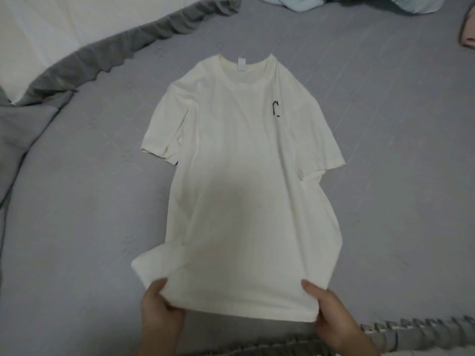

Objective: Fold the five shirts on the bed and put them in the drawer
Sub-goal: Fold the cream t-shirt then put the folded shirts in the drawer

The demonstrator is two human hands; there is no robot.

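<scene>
A cream short-sleeved T-shirt (239,160) with a small black mark on its chest lies face up on the grey bed (84,201), collar pointing away from me. Both sleeves are spread out. My left hand (160,307) pinches the hem at its left corner, thumb on top of the cloth. My right hand (331,312) pinches the hem at its right corner in the same way. The hem is lifted slightly off the sheet between the two hands.
A light blue bundle of cloth (303,2) lies at the far edge, and a pink piece of fabric (467,29) shows at the right edge. The bed's ruffled grey border (108,52) curves along the left, beside a white surface (46,34).
</scene>
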